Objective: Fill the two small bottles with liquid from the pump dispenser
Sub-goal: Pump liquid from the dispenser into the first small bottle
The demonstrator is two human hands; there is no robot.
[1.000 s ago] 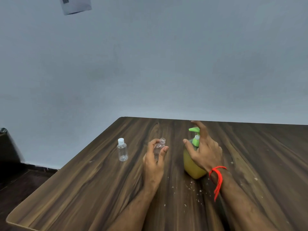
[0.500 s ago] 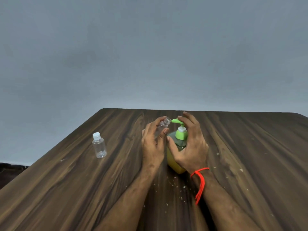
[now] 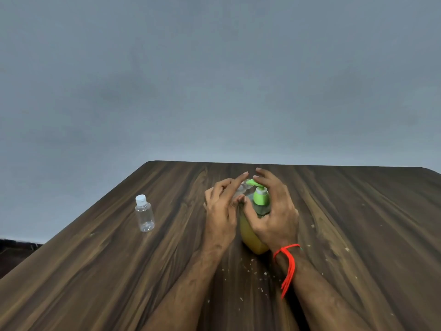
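Now left hand (image 3: 220, 209) holding small bottle (image 3: 241, 191) — spout just beside, right hand (image 3: 274, 211) on pump dispenser (image 3: 250, 232)

Both forearms reach fwd over the table (image 3: 95, 271), hands meeting at the pump dispenser (image 3: 253, 235). Left hand (image 3: 222, 211), just left of the dispenser, pinches a small clear bottle (image 3: 241, 191) up by the spout, index finger straight. Right hand (image 3: 274, 216) wraps the dispenser from the right, thumb across its front, fingers arched over the pump head. Red thread (image 3: 287, 266) on right wrist.
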